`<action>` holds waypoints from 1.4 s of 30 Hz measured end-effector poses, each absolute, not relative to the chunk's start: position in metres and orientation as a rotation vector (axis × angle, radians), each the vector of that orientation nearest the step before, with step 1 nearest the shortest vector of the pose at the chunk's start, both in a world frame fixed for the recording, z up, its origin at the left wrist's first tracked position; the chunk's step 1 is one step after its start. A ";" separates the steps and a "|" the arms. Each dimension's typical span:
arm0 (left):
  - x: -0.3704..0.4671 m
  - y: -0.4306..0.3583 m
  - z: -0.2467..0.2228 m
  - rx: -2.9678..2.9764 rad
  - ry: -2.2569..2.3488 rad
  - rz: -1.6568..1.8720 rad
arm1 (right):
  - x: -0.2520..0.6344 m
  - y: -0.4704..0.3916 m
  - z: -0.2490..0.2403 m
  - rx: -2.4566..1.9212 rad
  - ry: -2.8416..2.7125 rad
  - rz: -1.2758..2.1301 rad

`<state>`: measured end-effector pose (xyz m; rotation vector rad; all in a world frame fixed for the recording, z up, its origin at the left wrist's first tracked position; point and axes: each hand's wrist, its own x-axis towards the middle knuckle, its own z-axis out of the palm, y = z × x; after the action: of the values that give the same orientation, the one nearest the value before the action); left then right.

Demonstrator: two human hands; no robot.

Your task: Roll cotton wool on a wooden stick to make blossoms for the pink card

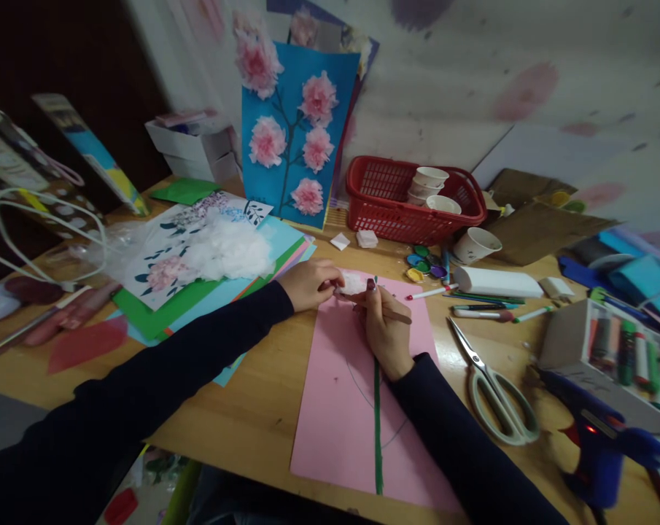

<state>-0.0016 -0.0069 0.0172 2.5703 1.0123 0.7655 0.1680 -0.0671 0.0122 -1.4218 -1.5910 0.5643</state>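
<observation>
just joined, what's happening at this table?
A person in dark sleeves is working on a pink sheet that lies flat on the wooden table. The left hand pinches a small white tissue tuft at the sheet's top edge, and the right hand holds a thin brown stick against it. A green stem line runs down the sheet. Scissors and a blue glue gun lie untouched to the right, and a finished blue flower card stands behind.

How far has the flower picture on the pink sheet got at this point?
Done: a green stem runs up the pink sheet. In hand: the left hand steadies a white tissue tuft at the stem's top while the right hand works it with a brown stick. Left: no other blossoms are on the sheet.
</observation>
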 end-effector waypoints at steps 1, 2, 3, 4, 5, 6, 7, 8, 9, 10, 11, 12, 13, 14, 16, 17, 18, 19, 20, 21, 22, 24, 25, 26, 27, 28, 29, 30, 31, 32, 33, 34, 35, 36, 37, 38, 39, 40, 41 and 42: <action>-0.002 -0.007 0.017 2.566 1.008 0.780 | 0.168 -0.067 0.012 -1.423 -1.593 0.559; -0.002 -0.007 0.016 2.564 1.000 0.793 | 0.168 -0.067 0.012 -1.423 -1.598 0.553; -0.003 -0.006 0.016 2.563 0.991 0.803 | 0.168 -0.066 0.011 -1.421 -1.600 0.549; -0.003 -0.006 0.016 2.565 0.980 0.808 | 0.168 -0.066 0.011 -1.419 -1.594 0.551; -0.003 -0.006 0.016 2.569 0.973 0.811 | 0.168 -0.066 0.011 -1.417 -1.579 0.560; -0.003 -0.006 0.016 2.571 0.972 0.813 | 0.168 -0.066 0.011 -1.414 -1.552 0.575; -0.003 -0.006 0.017 2.573 0.975 0.816 | 0.168 -0.066 0.011 -1.411 -1.510 0.600; -0.003 -0.006 0.017 2.574 0.979 0.822 | 0.168 -0.067 0.011 -1.407 -1.451 0.630; -0.003 -0.007 0.017 2.575 0.984 0.829 | 0.168 -0.068 0.012 -1.400 -1.384 0.662; -0.003 -0.007 0.017 2.574 0.990 0.838 | 0.168 -0.068 0.012 -1.388 -1.322 0.692; -0.003 -0.007 0.017 2.572 0.997 0.847 | 0.167 -0.069 0.013 -1.367 -1.267 0.716; -0.003 -0.007 0.017 2.570 1.005 0.854 | 0.167 -0.069 0.014 -1.339 -1.225 0.736; -0.003 -0.007 0.017 2.568 1.012 0.857 | 0.167 -0.069 0.014 -1.312 -1.193 0.752; -0.003 -0.007 0.018 2.566 1.019 0.857 | 0.168 -0.069 0.014 -1.285 -1.168 0.766; -0.003 -0.008 0.018 2.560 1.027 0.863 | 0.170 -0.067 0.013 -1.244 -1.106 0.814; -0.003 -0.008 0.019 2.556 1.030 0.872 | 0.171 -0.066 0.012 -1.232 -1.069 0.851; -0.003 -0.008 0.019 2.551 1.033 0.886 | 0.172 -0.064 0.011 -1.225 -1.034 0.887; -0.003 -0.008 0.019 2.548 1.034 0.906 | 0.173 -0.063 0.010 -1.219 -1.002 0.919; -0.003 -0.008 0.019 2.546 1.034 0.931 | 0.174 -0.061 0.009 -1.213 -0.972 0.948; -0.004 -0.008 0.019 2.545 1.035 0.958 | 0.175 -0.060 0.009 -1.211 -0.941 0.968; -0.005 -0.008 0.018 2.543 1.040 0.987 | 0.175 -0.060 0.010 -1.212 -0.916 0.979; -0.007 -0.009 0.017 2.534 1.069 1.036 | 0.175 -0.059 0.012 -1.224 -0.894 0.982; -0.008 -0.010 0.017 2.525 1.086 1.059 | 0.175 -0.060 0.014 -1.242 -0.904 0.975; -0.009 -0.012 0.018 2.512 1.096 1.082 | 0.175 -0.061 0.016 -1.266 -0.923 0.961; -0.010 -0.015 0.020 2.492 1.098 1.110 | 0.176 -0.063 0.018 -1.292 -0.944 0.944; -0.010 -0.019 0.022 2.465 1.093 1.141 | 0.176 -0.065 0.019 -1.314 -0.963 0.927; -0.009 -0.024 0.024 2.432 1.081 1.161 | 0.177 -0.067 0.021 -1.327 -0.976 0.917; -0.007 -0.030 0.026 2.399 1.058 1.164 | 0.178 -0.070 0.021 -1.328 -0.985 0.919; -0.004 -0.038 0.028 2.372 1.032 1.143 | 0.180 -0.074 0.022 -1.317 -0.995 0.934; -0.001 -0.046 0.030 2.358 0.997 1.095 | 0.181 -0.077 0.023 -1.297 -1.014 0.958; 0.004 -0.054 0.031 2.362 0.955 1.030 | 0.181 -0.081 0.024 -1.269 -1.046 0.990; 0.008 -0.062 0.032 2.374 0.923 0.966 | 0.181 -0.084 0.026 -1.236 -1.088 1.019; 0.012 -0.069 0.032 2.388 0.904 0.908 | 0.182 -0.088 0.029 -1.205 -1.135 1.038; 0.016 -0.075 0.031 2.391 0.899 0.861 | 0.182 -0.091 0.033 -1.179 -1.188 1.050; 0.018 -0.080 0.029 2.381 0.903 0.834 | 0.183 -0.094 0.039 -1.160 -1.243 1.060; 0.020 -0.084 0.028 2.360 0.911 0.823 | 0.185 -0.098 0.046 -1.154 -1.299 1.066; 0.021 -0.087 0.026 2.328 0.922 0.834 | 0.188 -0.104 0.054 -1.173 -1.364 1.057; 0.021 -0.088 0.024 2.295 0.932 0.862 | 0.195 -0.113 0.062 -1.216 -1.436 1.041; 0.021 -0.090 0.022 2.266 0.938 0.897 | 0.204 -0.126 0.069 -1.287 -1.513 0.991; 0.021 -0.091 0.021 2.244 0.935 0.934 | 0.216 -0.143 0.075 -1.396 -1.612 0.899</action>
<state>0.0209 -0.0906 0.0208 2.2443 0.9352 0.9338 0.2155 -0.1434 0.0747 -1.3962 -1.6117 0.8990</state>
